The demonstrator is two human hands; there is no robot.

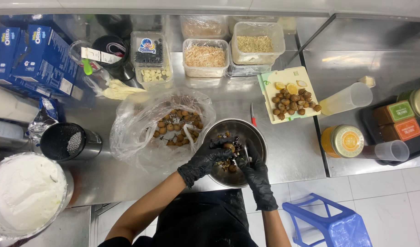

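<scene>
Both gloved hands meet over steel bowl (pixel 260 137) at lower centre: left hand (pixel 205 160) pinches a brown fruit (pixel 229 147), right hand (pixel 253 171) curled, contents unclear w/ glove hiding it; best kept low so peel drops inside.

Your bowl (pixel 260 137) is hemmed by the plastic bag (pixel 141 132) left and knife (pixel 253 115) behind; bare counter (pixel 292 151) lies right.
</scene>
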